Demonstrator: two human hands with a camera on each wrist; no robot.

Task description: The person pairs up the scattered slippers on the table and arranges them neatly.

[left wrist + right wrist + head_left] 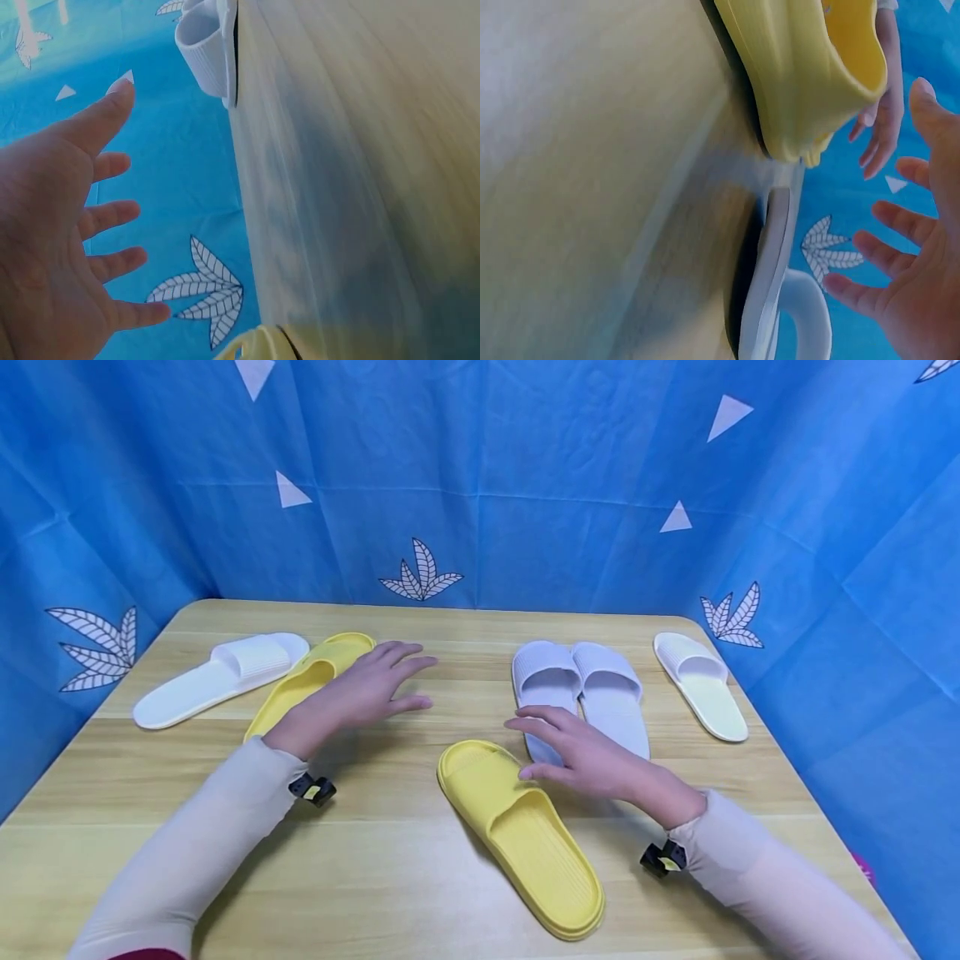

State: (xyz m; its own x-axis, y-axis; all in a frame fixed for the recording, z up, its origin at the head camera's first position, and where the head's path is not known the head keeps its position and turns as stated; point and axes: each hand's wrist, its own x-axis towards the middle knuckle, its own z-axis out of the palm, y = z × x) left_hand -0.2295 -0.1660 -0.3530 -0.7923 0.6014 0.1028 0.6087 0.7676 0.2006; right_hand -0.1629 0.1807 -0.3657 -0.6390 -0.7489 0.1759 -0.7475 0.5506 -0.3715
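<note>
My left hand (367, 687) hovers with spread fingers over the right side of a yellow slipper (288, 700), covering part of it. In the left wrist view the left palm (45, 232) faces the table side with nothing in it. My right hand (585, 753), fingers also extended, is above the table between another yellow slipper (547, 852) and a pair of pale lavender slippers (615, 710). Its fingertips overlap the left one of that pair, and its thumb overlaps the yellow slipper's strap in the head view. The right wrist view shows the right hand (922, 247) holding nothing.
A white slipper (213, 681) lies at the table's left, close to the left yellow one. One off-white slipper (701, 685) is near the right edge. Behind the wooden table (360, 877) hangs a blue patterned curtain (480, 443).
</note>
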